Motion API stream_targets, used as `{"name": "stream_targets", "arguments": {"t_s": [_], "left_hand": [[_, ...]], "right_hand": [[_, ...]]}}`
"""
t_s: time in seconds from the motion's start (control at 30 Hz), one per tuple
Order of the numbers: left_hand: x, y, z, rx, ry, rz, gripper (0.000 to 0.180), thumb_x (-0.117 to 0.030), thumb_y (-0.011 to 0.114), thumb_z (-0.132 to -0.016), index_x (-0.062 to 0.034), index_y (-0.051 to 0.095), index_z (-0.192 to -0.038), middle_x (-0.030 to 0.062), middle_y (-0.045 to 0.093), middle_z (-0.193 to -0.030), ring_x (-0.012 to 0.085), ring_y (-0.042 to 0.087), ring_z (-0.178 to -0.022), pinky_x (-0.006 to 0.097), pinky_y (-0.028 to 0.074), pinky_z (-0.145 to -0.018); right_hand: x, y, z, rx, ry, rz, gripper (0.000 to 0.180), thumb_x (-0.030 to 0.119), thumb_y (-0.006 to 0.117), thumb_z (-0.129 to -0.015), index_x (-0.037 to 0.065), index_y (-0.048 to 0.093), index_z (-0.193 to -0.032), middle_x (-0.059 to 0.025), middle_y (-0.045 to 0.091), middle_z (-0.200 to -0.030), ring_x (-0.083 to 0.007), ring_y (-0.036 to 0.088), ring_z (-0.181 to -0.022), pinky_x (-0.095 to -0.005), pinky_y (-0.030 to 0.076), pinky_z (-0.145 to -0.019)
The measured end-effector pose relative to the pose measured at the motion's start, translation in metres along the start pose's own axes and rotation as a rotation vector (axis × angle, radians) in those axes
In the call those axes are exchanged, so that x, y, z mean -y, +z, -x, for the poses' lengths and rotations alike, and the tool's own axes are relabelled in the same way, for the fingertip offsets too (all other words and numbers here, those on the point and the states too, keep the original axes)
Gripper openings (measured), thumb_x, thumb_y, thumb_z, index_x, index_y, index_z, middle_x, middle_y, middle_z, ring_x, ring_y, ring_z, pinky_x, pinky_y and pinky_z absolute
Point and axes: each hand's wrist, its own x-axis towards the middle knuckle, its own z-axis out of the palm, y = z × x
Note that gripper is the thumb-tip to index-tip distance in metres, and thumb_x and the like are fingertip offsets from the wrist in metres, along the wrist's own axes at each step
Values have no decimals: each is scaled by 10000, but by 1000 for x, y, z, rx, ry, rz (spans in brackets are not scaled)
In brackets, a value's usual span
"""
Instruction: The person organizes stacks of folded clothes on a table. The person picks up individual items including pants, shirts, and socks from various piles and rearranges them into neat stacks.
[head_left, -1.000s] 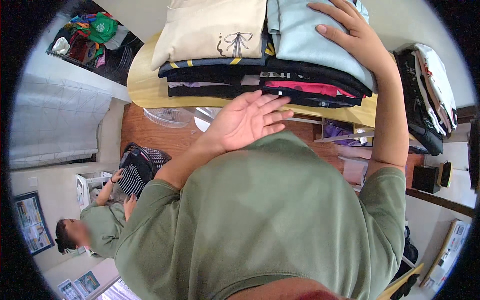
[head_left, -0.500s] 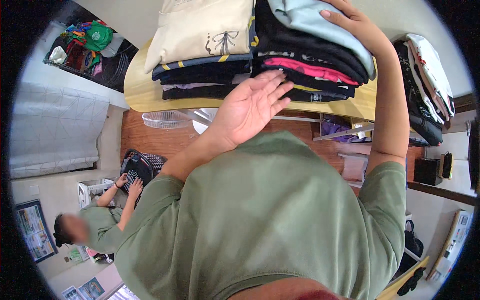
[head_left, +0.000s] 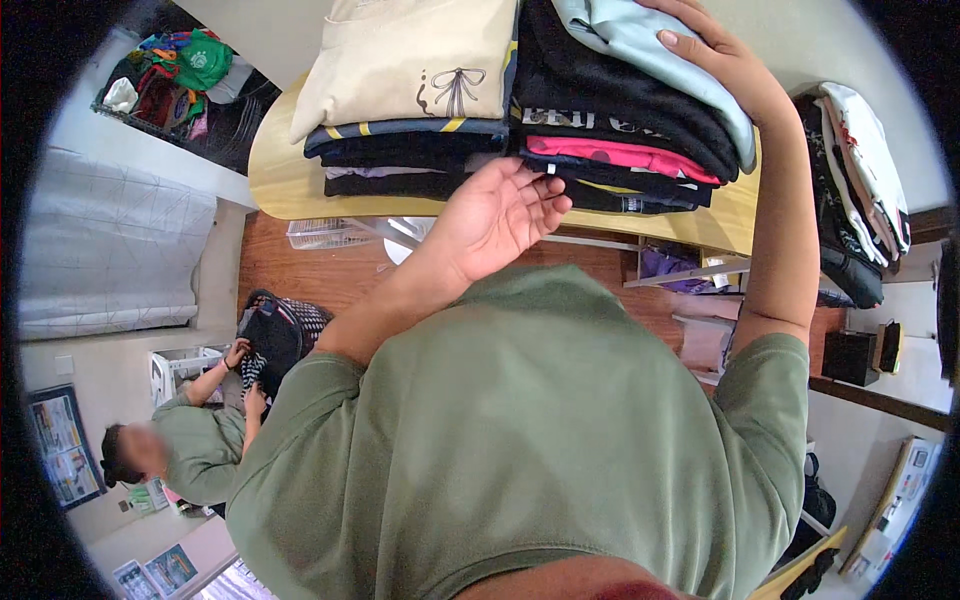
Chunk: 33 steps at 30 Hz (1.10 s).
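My left hand [head_left: 500, 218] is palm up at the front left corner of the right-hand stack, fingers apart and loosely bent. Its fingertips touch or nearly touch the dark folded garments there, beside a small white tag. My right hand [head_left: 728, 68] lies over the far right side of the light blue garment [head_left: 625, 40] on top, thumb apart from the fingers. Below it are a black garment [head_left: 590, 85], a pink garment [head_left: 620, 157] and more dark clothes. Against this stack's left side stands another, topped by a cream shirt [head_left: 400, 65] with a bow print.
Both stacks sit on a yellowish wooden table [head_left: 285, 150]. Another clothes pile [head_left: 865, 160] stands beyond its right end. At left, a person [head_left: 200, 445] handles striped fabric at a dark basket [head_left: 312, 322]. A wire basket of mixed items [head_left: 175, 85] is at far left.
My left hand has lowered slightly, and its fingers have bent more at the stack's front edge. My right hand stays on the light blue garment. The other person's hands have shifted on the striped fabric.
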Motion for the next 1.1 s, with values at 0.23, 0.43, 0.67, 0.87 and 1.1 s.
{"name": "stream_targets", "arguments": {"t_s": [0.23, 0.43, 0.67, 0.87, 1.1], "left_hand": [[6, -1, -38, -23, 255, 92, 402, -321, 411, -1031, -14, 577, -1231, 198, 610, -1258, 365, 510, -1285, 518, 409, -1116], [2, -4, -103, -56, 226, 272, 416, -367, 456, -1002, -92, 590, -1284, 134, 606, -1350, 330, 582, -1223, 555, 449, -1080], [9, 33, -136, -283, 374, -128, 546, -440, 317, -1042, -86, 479, -1426, 150, 483, -1484, 345, 473, -1327, 560, 333, -1162], [16, 30, -159, 297, 128, 231, 570, -461, 324, -1039, -92, 460, -1452, 141, 482, -1487, 338, 471, -1331, 547, 335, -1156], [100, 31, -268, -26, 210, 212, 567, -447, 370, -1034, -83, 451, -1460, 132, 486, -1487, 324, 507, -1291, 513, 376, -1118]], "right_hand": [[-11, -16, -4, 32, -12, -5, 597, 445, 637, -933, 153, 532, -1444, -238, 282, -1601, -375, 284, -1475, -440, 218, -1202], [-20, -24, -15, 79, -46, -81, 610, 466, 628, -928, 122, 544, -1424, -197, 407, -1530, -342, 386, -1409, -422, 282, -1172], [-44, -19, -16, -108, -185, -58, 487, 479, 621, -952, 170, 651, -1328, -75, 639, -1297, -196, 573, -1193, -297, 413, -1058], [-28, -39, 10, -123, -19, -333, 449, 398, 624, -958, 149, 642, -1330, -88, 633, -1284, -199, 568, -1203, -290, 404, -1056], [-53, -120, 37, -190, -178, 88, 445, 362, 624, -956, 131, 640, -1337, -119, 571, -1385, -217, 513, -1290, -300, 350, -1107]]}}
